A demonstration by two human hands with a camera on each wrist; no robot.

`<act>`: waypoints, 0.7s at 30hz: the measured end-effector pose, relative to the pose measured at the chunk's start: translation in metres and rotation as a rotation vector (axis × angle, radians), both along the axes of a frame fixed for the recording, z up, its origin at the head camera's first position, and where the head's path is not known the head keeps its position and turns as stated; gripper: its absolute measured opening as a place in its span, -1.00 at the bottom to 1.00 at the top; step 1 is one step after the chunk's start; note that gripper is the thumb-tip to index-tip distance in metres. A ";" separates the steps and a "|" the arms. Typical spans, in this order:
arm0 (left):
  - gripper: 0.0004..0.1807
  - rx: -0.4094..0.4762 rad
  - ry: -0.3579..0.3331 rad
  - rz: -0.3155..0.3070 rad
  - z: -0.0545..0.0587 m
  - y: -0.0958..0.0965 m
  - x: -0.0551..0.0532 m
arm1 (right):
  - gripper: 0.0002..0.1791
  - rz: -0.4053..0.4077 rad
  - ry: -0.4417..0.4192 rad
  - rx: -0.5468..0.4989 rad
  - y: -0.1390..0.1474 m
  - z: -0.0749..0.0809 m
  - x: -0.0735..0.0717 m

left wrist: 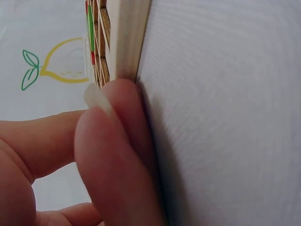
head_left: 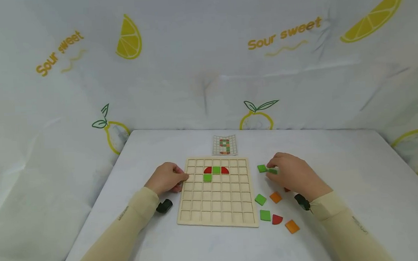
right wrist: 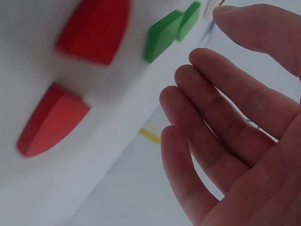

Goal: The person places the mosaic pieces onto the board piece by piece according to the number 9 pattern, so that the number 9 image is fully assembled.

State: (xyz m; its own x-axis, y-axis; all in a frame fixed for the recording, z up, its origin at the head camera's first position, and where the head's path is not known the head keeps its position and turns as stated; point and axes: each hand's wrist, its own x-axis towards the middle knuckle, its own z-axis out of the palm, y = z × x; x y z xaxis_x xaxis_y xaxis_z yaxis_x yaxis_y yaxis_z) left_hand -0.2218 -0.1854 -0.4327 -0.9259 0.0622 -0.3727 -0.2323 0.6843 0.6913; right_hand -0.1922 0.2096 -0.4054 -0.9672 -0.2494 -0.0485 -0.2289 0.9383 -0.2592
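Note:
A wooden grid board lies on the table, bearing two red quarter-circles and two green squares in its upper cells. My left hand holds the board's left edge; in the left wrist view its fingertips are right at the rim. To the right of the board, my right hand is over the loose tiles, thumb and fingers apart. Two green tiles lie just beyond its fingertips, one close to the thumb. Red quarter-circles show nearer the right wrist camera.
Behind the board lies a small pattern card with a coloured figure like a 9. Loose green squares, orange squares and a red quarter-circle are scattered right of the board. A white lemon-print cloth stands behind the table.

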 end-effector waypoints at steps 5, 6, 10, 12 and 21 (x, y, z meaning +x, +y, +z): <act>-0.76 0.012 -0.007 0.001 -0.001 -0.003 0.000 | -0.73 -0.013 0.010 -0.004 0.015 -0.006 0.002; -0.76 0.011 -0.008 0.004 -0.002 -0.004 0.000 | -0.73 -0.008 0.012 -0.013 0.016 -0.007 0.002; -0.75 -0.004 -0.019 0.014 -0.005 -0.005 -0.001 | -0.72 0.021 0.028 -0.036 0.020 -0.013 0.000; -0.75 0.000 -0.021 0.016 -0.006 -0.005 -0.002 | -0.72 0.029 0.040 -0.034 0.020 -0.014 0.000; -0.75 0.006 -0.005 -0.008 -0.004 -0.002 -0.001 | -0.69 0.005 0.009 -0.008 0.022 -0.016 -0.002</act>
State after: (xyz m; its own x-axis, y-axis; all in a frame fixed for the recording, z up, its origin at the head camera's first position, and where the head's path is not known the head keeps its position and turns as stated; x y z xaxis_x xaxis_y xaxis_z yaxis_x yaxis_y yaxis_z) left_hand -0.2233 -0.1870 -0.4362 -0.9233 0.0713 -0.3773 -0.2309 0.6821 0.6939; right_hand -0.1942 0.2311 -0.4217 -0.9663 -0.2548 -0.0376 -0.2362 0.9348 -0.2651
